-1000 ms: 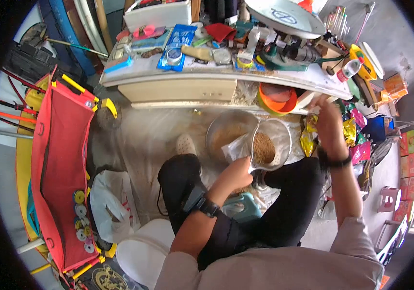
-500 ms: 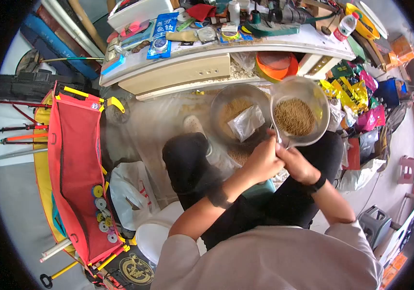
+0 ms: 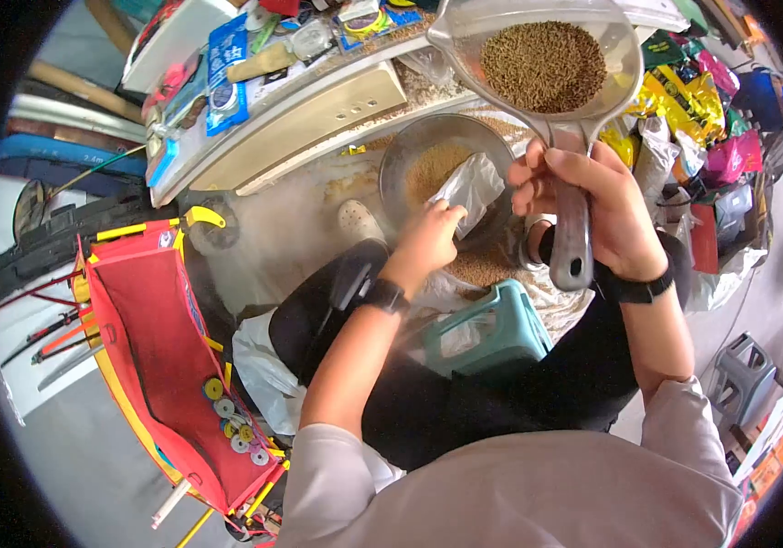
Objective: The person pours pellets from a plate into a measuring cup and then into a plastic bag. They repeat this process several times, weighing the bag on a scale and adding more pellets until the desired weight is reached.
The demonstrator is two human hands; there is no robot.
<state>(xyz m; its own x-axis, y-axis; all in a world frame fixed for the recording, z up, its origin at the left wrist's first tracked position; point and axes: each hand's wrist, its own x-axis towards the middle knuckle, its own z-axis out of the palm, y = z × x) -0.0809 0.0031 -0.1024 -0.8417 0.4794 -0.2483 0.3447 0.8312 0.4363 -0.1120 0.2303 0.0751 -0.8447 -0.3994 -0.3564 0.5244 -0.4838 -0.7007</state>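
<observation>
A clear measuring jug [image 3: 492, 91] with brown pellets [image 3: 544, 68] in it is held up at the upper right. My right hand [image 3: 606, 196] is wrapped round the top of its handle. Lower and to the left, my left hand [image 3: 430, 236] has its fingers closed at the edge of a crumpled clear plastic bag [image 3: 476, 194]. That bag lies in a round metal basin [image 3: 395, 173], over light brown grain [image 3: 434, 172].
A teal stool [image 3: 506, 333] stands between my knees, with spilled pellets [image 3: 483, 267] beyond it. A cluttered bench [image 3: 318, 123] runs across the back. A red fabric tray [image 3: 149, 338] is at left; colourful packets [image 3: 684, 100] lie at right.
My left hand has left the jug handle and moved down-left to the bag in the basin. The jug, in my right hand, has risen and looks larger. The view has shifted.
</observation>
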